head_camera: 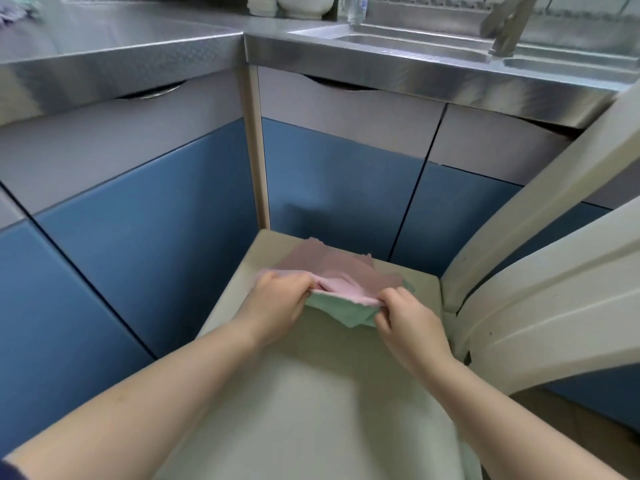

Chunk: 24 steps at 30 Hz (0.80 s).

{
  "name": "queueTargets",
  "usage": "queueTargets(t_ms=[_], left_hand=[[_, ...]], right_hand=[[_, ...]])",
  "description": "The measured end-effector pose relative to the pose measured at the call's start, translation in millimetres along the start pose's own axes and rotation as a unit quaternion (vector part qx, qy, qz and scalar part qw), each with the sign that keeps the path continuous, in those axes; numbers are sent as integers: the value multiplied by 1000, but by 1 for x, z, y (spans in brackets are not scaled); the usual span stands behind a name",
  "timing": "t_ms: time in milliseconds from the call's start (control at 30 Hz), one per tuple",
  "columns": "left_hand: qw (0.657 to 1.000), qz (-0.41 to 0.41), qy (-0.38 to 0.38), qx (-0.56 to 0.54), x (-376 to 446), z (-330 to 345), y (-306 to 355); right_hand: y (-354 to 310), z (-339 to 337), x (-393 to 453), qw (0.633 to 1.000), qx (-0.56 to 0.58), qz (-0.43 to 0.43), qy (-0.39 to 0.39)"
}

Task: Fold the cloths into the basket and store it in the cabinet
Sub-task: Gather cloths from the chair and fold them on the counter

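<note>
A pink cloth (341, 273) lies on a cream chair seat (311, 393), spread over a green cloth (341, 311) whose near edge shows beneath it. My left hand (277, 303) pinches the pink cloth's near left edge. My right hand (408, 320) pinches its near right edge, a little above the green cloth. Blue and grey cabinet doors (339, 188) stand shut beyond the seat. No basket is in view.
The chair's cream backrest (540, 278) rises on the right. A steel counter (138, 46) wraps the corner, with a sink (415, 43) and tap (505, 26) at the right, a white bowl (304, 6) at the back and cloths (14, 10) at the far left.
</note>
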<state>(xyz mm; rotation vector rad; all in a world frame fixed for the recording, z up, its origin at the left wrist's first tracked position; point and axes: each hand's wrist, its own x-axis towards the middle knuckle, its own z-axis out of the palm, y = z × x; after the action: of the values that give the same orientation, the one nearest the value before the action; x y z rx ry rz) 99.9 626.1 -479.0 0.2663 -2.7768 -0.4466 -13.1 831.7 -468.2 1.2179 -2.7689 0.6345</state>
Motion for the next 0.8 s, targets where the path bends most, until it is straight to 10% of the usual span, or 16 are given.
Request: queueTargets(t_ms=[800], left_hand=[[978, 119, 138, 98, 95, -176, 42]], right_hand=[[-24, -193, 94, 977, -83, -105, 164]])
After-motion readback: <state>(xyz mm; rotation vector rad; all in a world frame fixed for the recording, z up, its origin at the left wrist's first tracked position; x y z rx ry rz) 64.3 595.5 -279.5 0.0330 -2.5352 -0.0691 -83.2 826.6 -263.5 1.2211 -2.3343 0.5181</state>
